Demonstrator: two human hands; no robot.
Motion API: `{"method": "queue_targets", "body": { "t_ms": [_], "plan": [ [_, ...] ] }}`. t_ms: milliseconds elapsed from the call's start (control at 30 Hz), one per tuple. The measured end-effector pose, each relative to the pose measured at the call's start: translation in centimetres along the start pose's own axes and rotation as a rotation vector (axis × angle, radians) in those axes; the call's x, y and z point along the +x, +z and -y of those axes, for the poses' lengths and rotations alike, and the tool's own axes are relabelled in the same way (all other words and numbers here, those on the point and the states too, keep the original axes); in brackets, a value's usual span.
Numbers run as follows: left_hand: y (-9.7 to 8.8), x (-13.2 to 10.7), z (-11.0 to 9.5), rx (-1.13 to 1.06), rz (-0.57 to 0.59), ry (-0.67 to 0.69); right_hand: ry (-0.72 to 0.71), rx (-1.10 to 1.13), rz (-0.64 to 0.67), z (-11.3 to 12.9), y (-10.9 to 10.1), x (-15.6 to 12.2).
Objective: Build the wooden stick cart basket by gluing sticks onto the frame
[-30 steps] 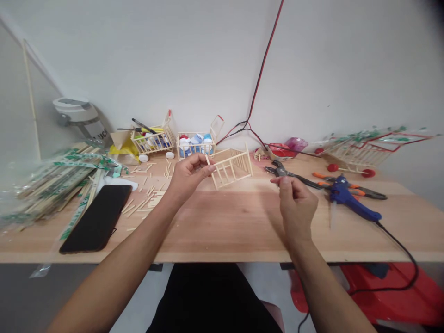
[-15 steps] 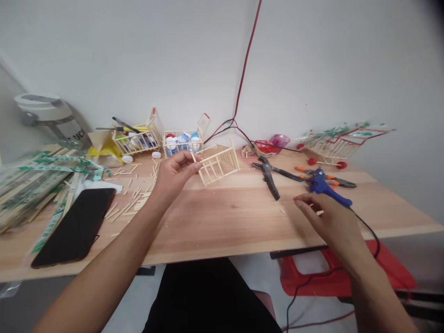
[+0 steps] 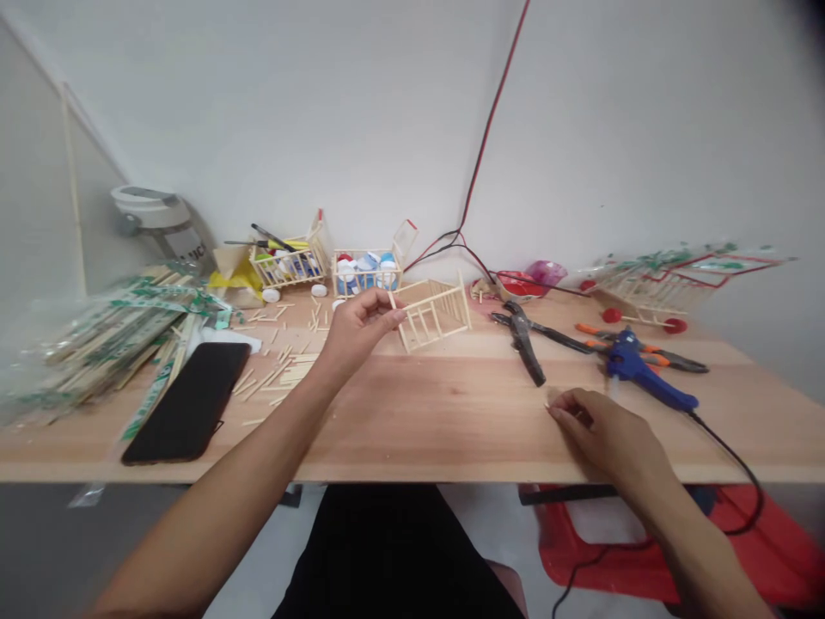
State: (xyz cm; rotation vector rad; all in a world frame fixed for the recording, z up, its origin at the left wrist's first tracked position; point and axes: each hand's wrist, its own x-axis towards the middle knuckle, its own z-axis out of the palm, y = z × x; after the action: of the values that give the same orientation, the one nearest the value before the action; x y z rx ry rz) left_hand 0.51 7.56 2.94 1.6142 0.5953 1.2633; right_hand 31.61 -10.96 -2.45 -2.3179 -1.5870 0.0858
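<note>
My left hand (image 3: 359, 334) is raised over the middle of the wooden table (image 3: 451, 404), its fingertips pinching a corner stick of a small frame of glued wooden sticks (image 3: 435, 315). The frame's far side is hidden by nothing, and its lower edge stays close to the tabletop. My right hand (image 3: 602, 434) lies low near the table's front edge, fingers bunched beside a short wooden stick piece (image 3: 548, 403). Black-handled pliers (image 3: 523, 341) rest on the table, up and left of my right hand.
A blue glue gun (image 3: 635, 365) and orange-handled pliers (image 3: 670, 361) lie at right. At left are a black phone (image 3: 186, 404), loose sticks and plastic-wrapped stick bundles (image 3: 116, 340). Stick baskets holding bottle caps (image 3: 366, 277) stand at the back. A red and black cable runs up the wall.
My right hand has let go of the pliers, which now lie on the table, and has moved down toward the front edge. My left hand still has the stick frame.
</note>
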Motion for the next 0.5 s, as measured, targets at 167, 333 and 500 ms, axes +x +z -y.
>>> {"method": "queue_targets", "body": {
  "t_ms": [167,333,500],
  "plan": [
    [0.5,-0.4,0.1,0.01,-0.002,0.031,-0.09,0.036,-0.016,0.8,0.6,0.3],
    [0.7,-0.6,-0.2,-0.018,-0.045,0.102,-0.283,0.157,-0.087,5.0,0.8,-0.1],
    [0.7,-0.7,-0.7,-0.034,-0.145,0.149,-0.637,0.242,0.006,11.9,2.0,-0.5]
  ]
}}
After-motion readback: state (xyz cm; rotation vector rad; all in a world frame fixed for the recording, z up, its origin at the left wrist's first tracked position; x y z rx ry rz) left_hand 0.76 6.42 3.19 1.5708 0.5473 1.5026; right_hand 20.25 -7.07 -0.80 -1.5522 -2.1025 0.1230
